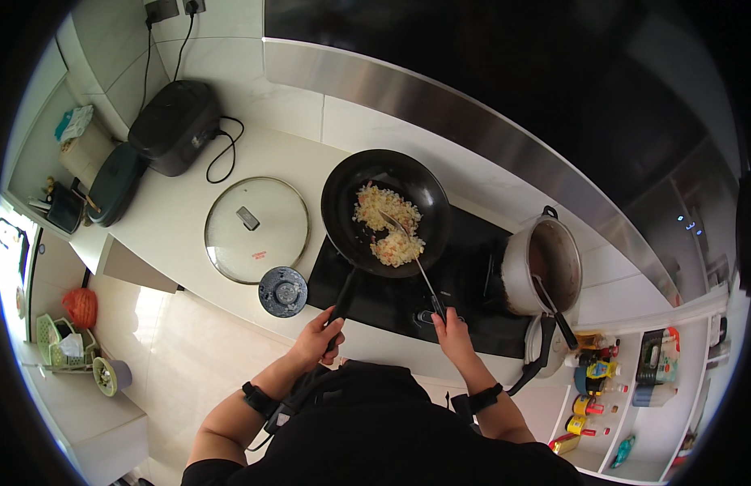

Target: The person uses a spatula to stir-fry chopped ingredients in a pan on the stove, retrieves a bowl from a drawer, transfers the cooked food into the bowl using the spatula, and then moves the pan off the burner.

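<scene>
My left hand (318,337) grips the black handle (345,297) of a dark wok (342,203), which sits over the left part of a black glass cooktop (473,267). In the wok lies what looks like fried rice (384,206) with small pinkish bits, in two joined heaps. My right hand (454,337) holds a metal spatula (425,273) by its black handle. The spatula's blade rests in the rice, partly covered by it. A small blue patterned bowl (286,291) stands on the counter, left of the wok handle and near my left hand.
A glass lid (257,231) lies left of the wok. Right of it stands a metal pot (527,267) with a ladle (552,310) inside. A black appliance (178,127) with a cord occupies the back left. Bottles (597,370) fill shelves at right; a range hood (460,121) overhangs the back.
</scene>
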A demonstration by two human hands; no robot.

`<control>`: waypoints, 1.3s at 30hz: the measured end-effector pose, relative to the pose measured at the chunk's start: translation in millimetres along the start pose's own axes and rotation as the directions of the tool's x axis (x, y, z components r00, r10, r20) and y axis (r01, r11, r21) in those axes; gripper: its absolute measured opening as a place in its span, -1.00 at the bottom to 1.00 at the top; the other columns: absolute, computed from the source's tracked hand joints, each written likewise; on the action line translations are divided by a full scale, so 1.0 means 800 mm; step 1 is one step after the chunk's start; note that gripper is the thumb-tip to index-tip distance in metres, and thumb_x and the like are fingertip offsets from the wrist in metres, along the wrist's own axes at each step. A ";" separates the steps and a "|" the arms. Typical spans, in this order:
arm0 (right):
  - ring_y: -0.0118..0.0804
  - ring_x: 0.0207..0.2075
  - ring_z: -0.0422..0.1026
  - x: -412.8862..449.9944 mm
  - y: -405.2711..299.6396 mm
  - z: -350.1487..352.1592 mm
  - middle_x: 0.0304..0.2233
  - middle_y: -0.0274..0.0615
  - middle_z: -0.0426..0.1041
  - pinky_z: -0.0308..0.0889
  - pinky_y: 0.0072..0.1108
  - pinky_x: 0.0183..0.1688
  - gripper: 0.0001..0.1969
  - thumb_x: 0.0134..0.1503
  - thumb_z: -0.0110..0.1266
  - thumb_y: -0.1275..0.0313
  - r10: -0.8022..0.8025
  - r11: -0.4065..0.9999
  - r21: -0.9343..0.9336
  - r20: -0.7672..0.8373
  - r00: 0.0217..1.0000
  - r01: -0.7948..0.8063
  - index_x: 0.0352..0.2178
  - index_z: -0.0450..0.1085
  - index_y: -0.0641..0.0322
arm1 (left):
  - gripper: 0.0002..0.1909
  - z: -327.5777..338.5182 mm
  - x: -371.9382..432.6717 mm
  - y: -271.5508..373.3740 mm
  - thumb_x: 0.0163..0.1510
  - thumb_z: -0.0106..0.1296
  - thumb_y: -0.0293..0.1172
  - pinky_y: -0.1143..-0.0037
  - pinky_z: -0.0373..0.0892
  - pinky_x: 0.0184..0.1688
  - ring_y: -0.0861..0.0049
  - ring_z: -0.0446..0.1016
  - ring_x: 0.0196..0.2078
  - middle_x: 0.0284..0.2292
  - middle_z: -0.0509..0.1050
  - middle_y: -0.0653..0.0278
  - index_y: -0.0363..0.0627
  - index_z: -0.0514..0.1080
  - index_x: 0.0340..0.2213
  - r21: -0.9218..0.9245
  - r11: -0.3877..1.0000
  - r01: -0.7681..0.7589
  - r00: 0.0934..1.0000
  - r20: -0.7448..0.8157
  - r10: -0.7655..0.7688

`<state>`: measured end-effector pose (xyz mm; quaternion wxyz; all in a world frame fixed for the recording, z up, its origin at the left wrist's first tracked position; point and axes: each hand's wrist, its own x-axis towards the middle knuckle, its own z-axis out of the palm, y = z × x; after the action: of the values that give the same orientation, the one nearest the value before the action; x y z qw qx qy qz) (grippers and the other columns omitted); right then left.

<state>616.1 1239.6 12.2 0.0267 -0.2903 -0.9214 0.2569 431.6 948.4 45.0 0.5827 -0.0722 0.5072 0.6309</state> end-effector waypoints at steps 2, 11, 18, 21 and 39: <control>0.16 -0.48 0.51 0.002 -0.012 -0.011 -0.57 0.07 0.46 0.36 -0.26 -0.48 -0.71 0.27 -0.01 0.25 -0.017 1.000 0.018 -0.029 0.999 0.017 -0.18 0.25 0.30 | -0.44 0.001 -0.001 -0.001 0.29 -0.09 -0.23 0.61 0.03 -0.69 0.68 0.11 -0.72 -0.53 0.26 0.36 0.13 0.03 0.25 -0.022 1.000 -0.018 1.000 0.015 0.018; 0.22 -0.40 0.51 -0.007 0.013 0.018 -0.46 0.13 0.50 0.39 -0.26 -0.41 -0.69 0.25 0.03 0.26 0.077 0.994 0.066 0.056 0.995 -0.081 -0.12 0.28 0.29 | -0.58 0.003 0.000 -0.003 0.30 -0.10 -0.22 0.64 0.02 -0.71 0.70 0.10 -0.72 -0.53 0.28 0.34 0.17 0.14 0.15 -0.035 0.999 -0.006 1.000 0.027 0.007; 0.01 -0.41 0.55 0.017 -0.076 -0.147 -0.40 0.03 0.53 0.43 -0.36 -0.38 -0.49 0.09 0.17 0.37 -0.029 0.988 0.148 -0.122 0.992 0.047 0.09 0.27 -0.05 | -0.57 -0.002 0.000 0.002 0.30 -0.11 -0.24 0.66 0.03 -0.71 0.70 0.10 -0.73 -0.53 0.27 0.35 0.18 0.13 0.17 -0.012 1.000 0.009 1.000 0.008 -0.009; -0.09 -0.46 0.52 0.014 -0.109 -0.223 -0.40 -0.05 0.52 0.40 -0.43 -0.41 -0.54 0.02 0.18 0.50 -0.190 0.982 -0.053 -0.171 0.967 0.183 0.00 0.41 -0.05 | -0.57 -0.002 0.000 0.001 0.30 -0.11 -0.25 0.65 0.03 -0.72 0.70 0.10 -0.73 -0.53 0.27 0.35 0.17 0.13 0.16 -0.003 1.000 -0.001 1.000 0.010 0.001; -0.09 -0.42 0.51 0.091 -0.132 -0.121 -0.40 -0.23 0.49 0.42 -0.34 -0.42 -0.53 0.07 0.18 0.42 -0.347 0.922 -0.256 -0.216 0.913 0.290 0.05 0.37 -0.13 | -0.42 -0.004 0.004 -0.006 0.28 -0.08 -0.25 0.58 0.01 -0.71 0.66 0.12 -0.73 -0.55 0.26 0.33 0.08 0.03 0.26 0.006 0.999 -0.033 0.999 -0.010 0.033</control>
<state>519.6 1250.0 141.0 0.1559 -0.1673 -0.9677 0.1063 433.1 947.6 38.3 0.5698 -0.0654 0.5134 0.6383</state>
